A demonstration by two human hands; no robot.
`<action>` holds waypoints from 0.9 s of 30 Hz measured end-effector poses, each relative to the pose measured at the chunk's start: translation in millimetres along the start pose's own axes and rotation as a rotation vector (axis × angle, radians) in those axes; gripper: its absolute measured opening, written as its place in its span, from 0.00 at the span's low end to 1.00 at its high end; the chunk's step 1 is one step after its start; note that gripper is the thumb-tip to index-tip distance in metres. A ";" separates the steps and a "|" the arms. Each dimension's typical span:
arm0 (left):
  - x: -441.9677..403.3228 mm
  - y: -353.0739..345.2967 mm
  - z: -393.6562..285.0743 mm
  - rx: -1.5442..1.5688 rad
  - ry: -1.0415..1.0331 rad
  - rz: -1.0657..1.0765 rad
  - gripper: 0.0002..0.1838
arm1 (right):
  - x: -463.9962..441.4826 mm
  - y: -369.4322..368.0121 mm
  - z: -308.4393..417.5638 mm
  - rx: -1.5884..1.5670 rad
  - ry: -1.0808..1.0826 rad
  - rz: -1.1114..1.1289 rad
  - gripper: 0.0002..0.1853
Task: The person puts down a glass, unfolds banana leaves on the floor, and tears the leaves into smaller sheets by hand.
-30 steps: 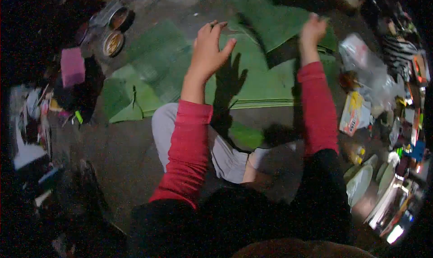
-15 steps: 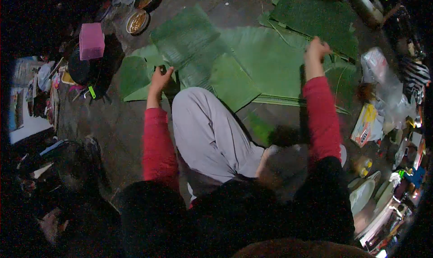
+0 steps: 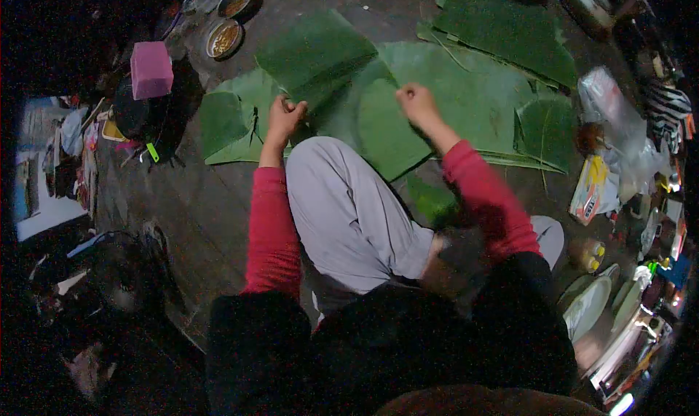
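Large green leaf sheets (image 3: 466,88) lie spread on the dark floor in front of my knee. My left hand (image 3: 287,117) pinches the lower left edge of a darker leaf piece (image 3: 317,48), which is raised at a tilt over the others. My right hand (image 3: 416,101) is closed in a pinch at the right side of the same piece, by its edge. A stack of darker leaf pieces (image 3: 502,34) rests at the upper right of the spread.
Two round dishes (image 3: 224,39) stand at the upper left, near a pink box (image 3: 151,70). Plastic bags (image 3: 619,114), a printed carton (image 3: 588,189) and plates (image 3: 588,307) lie to the right. My bent knee (image 3: 320,161) sits just below the leaves.
My right hand has left the upper right stack and moved left to the tilted leaf piece. That piece has been lifted slightly, with my left hand at its edge.
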State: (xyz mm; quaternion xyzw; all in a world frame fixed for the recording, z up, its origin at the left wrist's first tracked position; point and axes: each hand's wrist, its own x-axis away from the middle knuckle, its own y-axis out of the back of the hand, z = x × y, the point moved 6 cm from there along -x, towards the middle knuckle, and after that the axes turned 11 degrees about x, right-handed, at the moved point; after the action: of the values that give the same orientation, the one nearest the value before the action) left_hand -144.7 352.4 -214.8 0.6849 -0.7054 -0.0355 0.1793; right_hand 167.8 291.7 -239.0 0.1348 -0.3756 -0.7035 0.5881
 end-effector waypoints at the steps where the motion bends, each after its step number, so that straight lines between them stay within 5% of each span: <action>1: 2.9 -9.3 -9.4 -0.012 0.041 0.090 0.23 | -5.7 19.9 -0.1 0.010 0.065 -0.046 0.14; 8: 48.4 -94.8 -62.4 0.236 0.157 0.862 0.15 | -43.6 165.9 -37.9 0.350 0.222 0.030 0.20; 10: 39.4 -110.6 -70.1 -0.023 -0.007 0.901 0.14 | -37.5 195.4 -42.5 0.790 0.194 -0.221 0.22; 12: 47.3 -129.2 -108.2 -0.544 -0.316 0.890 0.12 | -19.9 191.8 -38.2 0.830 0.221 -0.299 0.22; 13: 51.4 -145.0 -109.8 -0.539 -0.315 0.906 0.12 | -10.5 188.6 -31.5 0.867 0.266 -0.376 0.22; 15: 65.7 -178.0 -131.9 -0.610 -0.806 0.880 0.13 | 4.2 152.6 -37.0 0.646 0.550 -0.280 0.21; 17: 74.0 -212.9 -127.3 -0.756 -0.818 0.909 0.16 | 36.5 121.5 -29.1 0.619 0.545 -0.106 0.24; 19: 78.3 -244.2 -116.0 -0.960 -1.146 0.732 0.20 | 55.3 101.5 -33.0 0.655 0.510 0.001 0.31; 23: 73.4 -278.6 -96.8 -0.929 -1.276 0.709 0.24 | 65.7 98.7 -44.9 0.674 0.591 -0.139 0.28; 27: 68.7 -287.7 -95.4 -0.873 -1.003 0.841 0.27 | 68.0 96.8 -48.8 0.685 0.660 -0.103 0.18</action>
State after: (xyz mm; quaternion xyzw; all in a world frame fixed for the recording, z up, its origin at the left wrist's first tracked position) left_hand 158.6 286.7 -196.7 0.1301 -0.8243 -0.5435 0.0906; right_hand 250.4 208.0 -188.6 0.5555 -0.3721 -0.4870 0.5619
